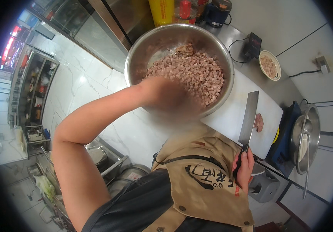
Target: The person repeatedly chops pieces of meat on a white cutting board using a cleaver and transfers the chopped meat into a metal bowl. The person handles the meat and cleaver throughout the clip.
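A large stainless steel bowl (228, 95) holds a heap of small diced pink meat cubes (195, 72). A larger brown chunk of meat (185, 50) lies at the heap's far side. My left hand (169, 95) is over the near part of the bowl; blur hides its fingers. My right hand (244, 171) grips the black handle of a cleaver (248, 119). Its broad blade extends over the white cutting board (227, 113). Just right of the blade, a small flat piece of meat (259, 122) lies on the board.
Beyond the board are a small bowl of diced meat (269, 65) and a black device (252, 45) with a cable. A steel basin with a ladle (308, 127) stands right. Bottles (185, 11) and a yellow container (162, 11) stand behind the large bowl.
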